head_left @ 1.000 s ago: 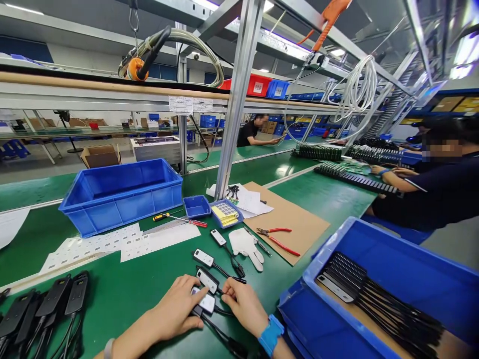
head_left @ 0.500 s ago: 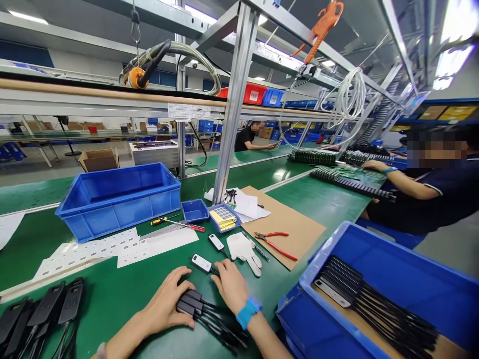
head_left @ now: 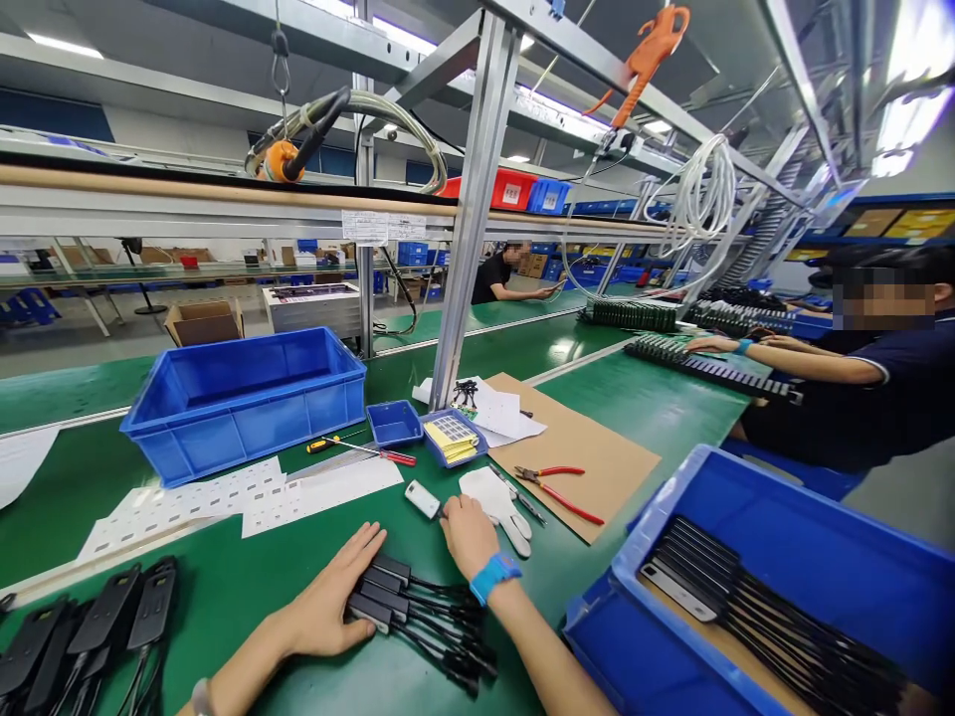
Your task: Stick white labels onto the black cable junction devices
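My left hand (head_left: 330, 599) lies flat on the green table, its fingers against a stack of three black modules with cables (head_left: 407, 607). My right hand (head_left: 467, 530), with a blue wristband, reaches forward and touches the cable end of a single white-faced module (head_left: 422, 499). Whether its fingers grip that cable I cannot tell. A white glove (head_left: 496, 499) lies just right of that hand.
A big blue bin (head_left: 243, 398) stands far left, two small blue trays (head_left: 394, 422) behind the module, with screwdrivers (head_left: 365, 449) and white label sheets (head_left: 246, 494). Red pliers (head_left: 559, 489) lie on cardboard. A blue bin of black parts (head_left: 753, 597) is at right. More black modules (head_left: 82, 626) lie near left. Co-workers sit at right.
The white-faced modules near my hands were turned over and gathered into a black stack under my left hand. My right hand moved forward to the last white-faced module.
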`<state>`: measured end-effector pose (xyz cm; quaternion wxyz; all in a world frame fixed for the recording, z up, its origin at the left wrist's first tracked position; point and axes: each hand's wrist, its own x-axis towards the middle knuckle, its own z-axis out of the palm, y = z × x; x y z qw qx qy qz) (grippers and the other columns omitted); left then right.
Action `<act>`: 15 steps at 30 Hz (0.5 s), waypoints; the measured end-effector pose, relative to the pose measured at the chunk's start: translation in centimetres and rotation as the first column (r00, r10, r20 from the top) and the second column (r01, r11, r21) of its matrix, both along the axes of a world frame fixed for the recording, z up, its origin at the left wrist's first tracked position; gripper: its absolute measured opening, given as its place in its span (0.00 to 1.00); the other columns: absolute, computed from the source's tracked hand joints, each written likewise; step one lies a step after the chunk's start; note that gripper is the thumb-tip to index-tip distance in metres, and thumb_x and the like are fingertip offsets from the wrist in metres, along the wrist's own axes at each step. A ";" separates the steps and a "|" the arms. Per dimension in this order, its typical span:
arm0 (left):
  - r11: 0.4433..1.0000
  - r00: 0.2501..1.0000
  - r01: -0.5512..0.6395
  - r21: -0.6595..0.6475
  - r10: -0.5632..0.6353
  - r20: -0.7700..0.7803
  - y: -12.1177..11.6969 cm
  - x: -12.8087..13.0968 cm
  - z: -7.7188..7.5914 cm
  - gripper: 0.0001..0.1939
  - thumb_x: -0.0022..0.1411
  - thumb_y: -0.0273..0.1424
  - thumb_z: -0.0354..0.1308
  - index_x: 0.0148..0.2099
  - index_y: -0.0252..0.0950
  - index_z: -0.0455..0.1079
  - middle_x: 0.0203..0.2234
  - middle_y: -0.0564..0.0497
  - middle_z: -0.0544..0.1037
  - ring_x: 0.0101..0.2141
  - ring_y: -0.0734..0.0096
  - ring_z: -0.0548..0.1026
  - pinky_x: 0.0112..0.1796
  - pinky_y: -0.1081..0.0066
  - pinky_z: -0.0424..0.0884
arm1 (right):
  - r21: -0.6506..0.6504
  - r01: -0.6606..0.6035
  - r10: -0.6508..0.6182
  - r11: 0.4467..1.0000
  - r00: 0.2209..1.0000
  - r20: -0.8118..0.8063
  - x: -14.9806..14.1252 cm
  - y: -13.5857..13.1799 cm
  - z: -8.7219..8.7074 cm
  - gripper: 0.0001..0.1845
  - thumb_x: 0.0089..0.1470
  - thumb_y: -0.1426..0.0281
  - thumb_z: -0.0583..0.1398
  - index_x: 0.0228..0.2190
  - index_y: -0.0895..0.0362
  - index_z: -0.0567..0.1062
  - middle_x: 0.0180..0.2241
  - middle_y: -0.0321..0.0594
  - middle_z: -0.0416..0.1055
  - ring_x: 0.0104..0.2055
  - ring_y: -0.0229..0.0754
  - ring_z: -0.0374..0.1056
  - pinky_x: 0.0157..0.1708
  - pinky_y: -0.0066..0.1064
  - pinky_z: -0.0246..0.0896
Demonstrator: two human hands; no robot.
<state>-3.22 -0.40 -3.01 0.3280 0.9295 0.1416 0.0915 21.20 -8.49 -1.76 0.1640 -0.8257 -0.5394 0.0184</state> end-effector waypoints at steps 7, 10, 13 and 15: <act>0.998 0.999 -0.040 -0.041 0.041 0.022 -0.6 -0.5 -0.5 0.55 0.48 0.21 0.55 0.69 0.43 0.24 0.68 0.46 0.32 0.65 0.51 0.34 0.62 0.45 0.41 | 0.128 -0.299 0.325 0.946 0.858 -0.397 -4.3 -5.1 -0.8 0.14 0.56 0.69 0.57 0.44 0.58 0.69 0.45 0.45 0.68 0.50 0.47 0.62 0.50 0.38 0.59; 0.993 0.997 -0.040 -0.114 0.047 0.058 -1.4 -0.3 -1.1 0.51 0.52 0.23 0.52 0.68 0.44 0.23 0.67 0.49 0.28 0.65 0.52 0.29 0.61 0.42 0.36 | 0.087 -0.393 0.392 0.915 0.819 -0.418 -6.3 -5.0 -1.3 0.56 0.39 0.57 0.68 0.62 0.64 0.50 0.59 0.57 0.53 0.60 0.57 0.51 0.59 0.47 0.50; 0.946 0.985 -0.058 -0.320 0.107 0.137 -2.4 -0.3 -1.6 0.45 0.59 0.31 0.49 0.69 0.45 0.23 0.67 0.54 0.26 0.65 0.54 0.29 0.62 0.44 0.32 | 0.084 -0.377 0.380 0.923 0.850 -0.365 -8.0 -4.5 -1.7 0.58 0.37 0.61 0.67 0.63 0.64 0.48 0.57 0.56 0.56 0.57 0.58 0.53 0.59 0.50 0.49; 0.853 0.947 -0.061 -0.518 0.213 0.239 -2.7 -0.2 -1.6 0.39 0.64 0.39 0.45 0.68 0.46 0.23 0.67 0.53 0.28 0.65 0.56 0.34 0.62 0.47 0.36 | 0.152 -0.317 0.351 0.936 0.821 -0.451 -8.4 -4.5 -1.4 0.52 0.38 0.63 0.66 0.62 0.64 0.54 0.54 0.54 0.60 0.56 0.55 0.55 0.59 0.46 0.51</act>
